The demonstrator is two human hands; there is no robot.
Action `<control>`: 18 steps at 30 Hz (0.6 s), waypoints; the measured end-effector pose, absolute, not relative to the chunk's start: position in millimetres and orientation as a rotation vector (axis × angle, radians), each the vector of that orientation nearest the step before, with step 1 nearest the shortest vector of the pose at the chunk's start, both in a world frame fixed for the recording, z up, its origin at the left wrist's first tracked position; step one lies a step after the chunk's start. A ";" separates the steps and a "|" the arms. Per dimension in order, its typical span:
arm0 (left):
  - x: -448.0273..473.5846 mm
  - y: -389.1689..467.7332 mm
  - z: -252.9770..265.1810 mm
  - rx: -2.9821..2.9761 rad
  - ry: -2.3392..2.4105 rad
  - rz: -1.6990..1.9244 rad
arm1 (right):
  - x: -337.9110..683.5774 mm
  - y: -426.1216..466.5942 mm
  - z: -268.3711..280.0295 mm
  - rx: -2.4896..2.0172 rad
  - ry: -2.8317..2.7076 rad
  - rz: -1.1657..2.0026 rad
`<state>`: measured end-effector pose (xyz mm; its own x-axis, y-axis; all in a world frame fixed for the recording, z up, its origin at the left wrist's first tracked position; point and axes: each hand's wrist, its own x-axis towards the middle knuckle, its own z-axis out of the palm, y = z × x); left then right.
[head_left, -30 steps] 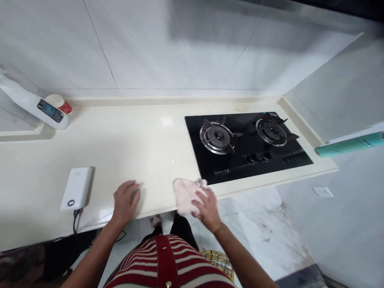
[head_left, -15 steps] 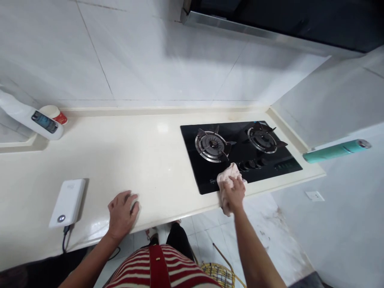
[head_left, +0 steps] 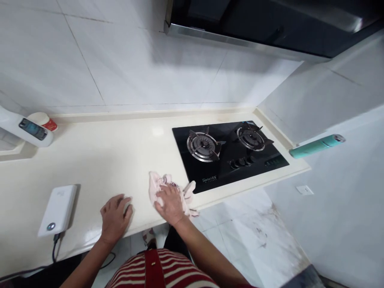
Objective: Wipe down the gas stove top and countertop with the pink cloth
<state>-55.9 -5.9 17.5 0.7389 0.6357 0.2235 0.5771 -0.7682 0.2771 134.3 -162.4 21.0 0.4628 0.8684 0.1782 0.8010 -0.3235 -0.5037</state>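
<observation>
Under my right hand [head_left: 171, 204] lies a pale pink cloth [head_left: 155, 186], pressed flat and bunched on the cream countertop [head_left: 120, 156] just left of the stove. Its right end reaches the corner of the black gas stove [head_left: 222, 176], and part hangs at the counter's front edge. My left hand [head_left: 115, 218] rests on the counter near the front edge with nothing in it, fingers apart and slightly curled. The stove carries a left burner [head_left: 204, 146], a right burner [head_left: 251, 138] and several knobs [head_left: 242, 162].
A white power bank [head_left: 58, 208] with a black cable [head_left: 54, 248] lies at the left. Behind it are a white bottle [head_left: 33, 130] and a paper cup [head_left: 42, 119]. A green cylinder [head_left: 316, 147] juts past the counter's right end. A dark range hood [head_left: 255, 28] overhangs the stove.
My right hand has moved left with the cloth, from the stove's front edge onto the counter. My left hand stays in its place on the counter. The view has shifted slightly.
</observation>
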 end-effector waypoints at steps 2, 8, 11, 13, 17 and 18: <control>-56.5 -5.8 17.4 2.746 0.963 0.457 | 122.5 -183.3 21.4 -2.141 -1.478 0.188; -56.4 -7.0 18.4 2.725 0.962 0.455 | 192.4 -296.2 5.1 -2.425 -1.088 -0.214; -56.2 -7.8 18.0 2.726 0.972 0.454 | 267.2 -350.3 0.4 -2.695 -0.481 -0.318; -56.5 -7.8 17.1 2.730 0.972 0.451 | 311.2 -372.7 3.1 -2.774 -0.004 -0.286; -56.4 -7.0 16.2 2.742 0.975 0.417 | 339.2 -376.7 8.2 -2.798 0.214 -0.208; -56.1 -7.0 16.4 2.745 0.976 0.409 | 329.8 -369.9 7.1 -2.808 0.167 -0.223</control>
